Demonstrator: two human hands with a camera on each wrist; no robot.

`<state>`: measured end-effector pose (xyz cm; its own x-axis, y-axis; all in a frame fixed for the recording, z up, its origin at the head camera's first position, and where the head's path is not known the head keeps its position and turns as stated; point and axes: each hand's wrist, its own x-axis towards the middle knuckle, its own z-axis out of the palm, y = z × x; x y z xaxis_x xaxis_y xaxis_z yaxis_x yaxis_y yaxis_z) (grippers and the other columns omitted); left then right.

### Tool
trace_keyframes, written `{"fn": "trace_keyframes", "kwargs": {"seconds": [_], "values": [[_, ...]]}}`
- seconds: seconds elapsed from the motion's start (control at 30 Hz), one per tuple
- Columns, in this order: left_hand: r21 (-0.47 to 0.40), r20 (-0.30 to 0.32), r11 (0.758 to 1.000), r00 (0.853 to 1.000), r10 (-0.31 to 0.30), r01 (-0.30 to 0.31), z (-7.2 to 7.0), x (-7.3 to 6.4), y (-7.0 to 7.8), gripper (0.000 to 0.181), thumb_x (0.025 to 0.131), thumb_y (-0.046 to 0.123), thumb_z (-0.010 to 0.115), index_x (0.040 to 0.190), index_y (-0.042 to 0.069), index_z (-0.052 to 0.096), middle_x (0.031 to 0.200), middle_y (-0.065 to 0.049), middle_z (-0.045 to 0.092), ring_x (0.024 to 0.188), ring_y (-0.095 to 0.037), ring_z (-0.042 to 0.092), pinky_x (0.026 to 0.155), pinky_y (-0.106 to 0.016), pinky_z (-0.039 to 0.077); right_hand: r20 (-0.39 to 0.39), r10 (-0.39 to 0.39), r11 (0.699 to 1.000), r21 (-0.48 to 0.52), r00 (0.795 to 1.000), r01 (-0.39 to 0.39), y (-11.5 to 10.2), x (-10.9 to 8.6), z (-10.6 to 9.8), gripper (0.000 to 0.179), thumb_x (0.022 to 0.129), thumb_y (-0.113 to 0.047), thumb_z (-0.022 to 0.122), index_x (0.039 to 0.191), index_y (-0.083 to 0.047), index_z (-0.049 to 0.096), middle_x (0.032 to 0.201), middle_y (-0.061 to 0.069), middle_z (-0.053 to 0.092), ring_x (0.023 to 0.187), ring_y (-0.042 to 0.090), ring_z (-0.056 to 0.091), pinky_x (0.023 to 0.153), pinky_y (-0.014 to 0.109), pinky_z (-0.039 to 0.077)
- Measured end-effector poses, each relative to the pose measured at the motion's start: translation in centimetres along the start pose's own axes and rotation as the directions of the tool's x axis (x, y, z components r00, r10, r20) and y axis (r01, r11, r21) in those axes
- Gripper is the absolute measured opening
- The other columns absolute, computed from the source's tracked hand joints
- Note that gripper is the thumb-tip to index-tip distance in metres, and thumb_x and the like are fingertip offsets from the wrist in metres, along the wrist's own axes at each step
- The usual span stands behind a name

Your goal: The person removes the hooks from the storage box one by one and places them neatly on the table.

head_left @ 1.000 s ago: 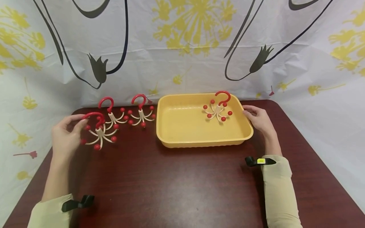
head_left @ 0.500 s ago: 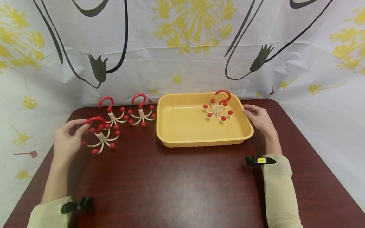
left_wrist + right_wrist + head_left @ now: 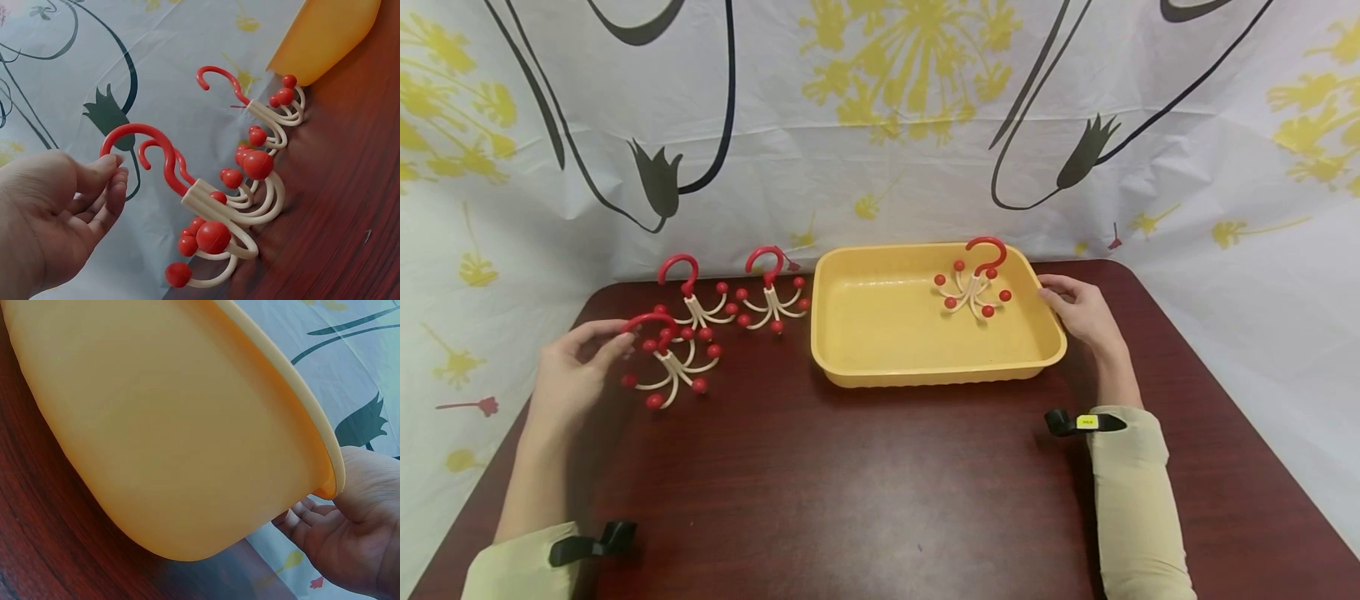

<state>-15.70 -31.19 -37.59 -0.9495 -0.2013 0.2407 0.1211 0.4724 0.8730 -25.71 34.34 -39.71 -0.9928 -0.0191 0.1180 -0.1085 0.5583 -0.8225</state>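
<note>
My left hand point(image 3: 576, 367) pinches the tip of the red hook on a multi-arm hanger point(image 3: 673, 362). Its curved cream arms end in red balls, and it appears to stand on the table. In the left wrist view, thumb and fingers meet at the end of the hook point(image 3: 144, 129). Close behind stands a second such hanger point(image 3: 695, 308), with a third hanger point(image 3: 771, 304) to its right. A yellow plastic basin point(image 3: 880, 329) contains another hanger point(image 3: 973, 287). At the basin's right end, my right hand point(image 3: 1082, 312) holds the rim; part of the thumb is hidden in the right wrist view.
The dark red wooden table point(image 3: 865, 475) bears everything. A white patterned cloth point(image 3: 880, 183) hangs just behind its back edge, close to the basin and hangers. Black straps cross both sleeves point(image 3: 1135, 492).
The held hanger has come slightly towards me and to the right, its arms turned a little. My left hand has lowered with it. The right hand and basin have hardly moved.
</note>
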Motion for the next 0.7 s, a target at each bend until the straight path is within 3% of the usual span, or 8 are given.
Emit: {"fn": "trace_keyframes", "kwargs": {"seconds": [0.17, 0.47, 0.7], "values": [[-0.065, 0.030, 0.998, 1.000, 0.010, -0.008, -0.1, 0.0, -0.1, 0.026, 0.097, 0.021, 0.069, 0.118, 0.006, 0.069, 0.094, 0.009, 0.073, 0.079, -0.002, 0.067, 0.072, -0.011, 0.053, 0.001, 0.004, 1.000, 0.000, 1.000, -0.004, -0.1, 0.0, 0.0, 0.046, 0.105, -0.025, 0.056, 0.140, 0.005, 0.054, 0.126, 0.031, 0.060, 0.089, -0.003, 0.061, 0.071, 0.013, 0.052], [-0.108, 0.055, 0.994, 0.998, 0.011, -0.005, -0.1, 0.4, 0.4, 0.017, 0.102, 0.019, 0.061, 0.117, 0.011, 0.067, 0.092, 0.015, 0.070, 0.080, -0.004, 0.066, 0.071, -0.011, 0.053, 0.005, 0.006, 1.000, 0.003, 1.000, -0.006, -0.1, -0.1, -0.1, 0.046, 0.105, -0.025, 0.055, 0.141, 0.004, 0.054, 0.126, 0.030, 0.060, 0.089, -0.001, 0.062, 0.071, 0.014, 0.053], [-0.047, 0.041, 0.999, 0.999, 0.021, -0.019, -0.4, 0.8, 1.2, 0.022, 0.103, 0.025, 0.060, 0.120, 0.014, 0.069, 0.096, 0.015, 0.067, 0.077, -0.003, 0.062, 0.069, -0.009, 0.050, 0.005, 0.016, 1.000, 0.011, 1.000, -0.016, -0.2, -0.1, 0.0, 0.046, 0.105, -0.025, 0.055, 0.142, 0.004, 0.054, 0.127, 0.030, 0.059, 0.090, 0.000, 0.062, 0.072, 0.014, 0.053]]}}
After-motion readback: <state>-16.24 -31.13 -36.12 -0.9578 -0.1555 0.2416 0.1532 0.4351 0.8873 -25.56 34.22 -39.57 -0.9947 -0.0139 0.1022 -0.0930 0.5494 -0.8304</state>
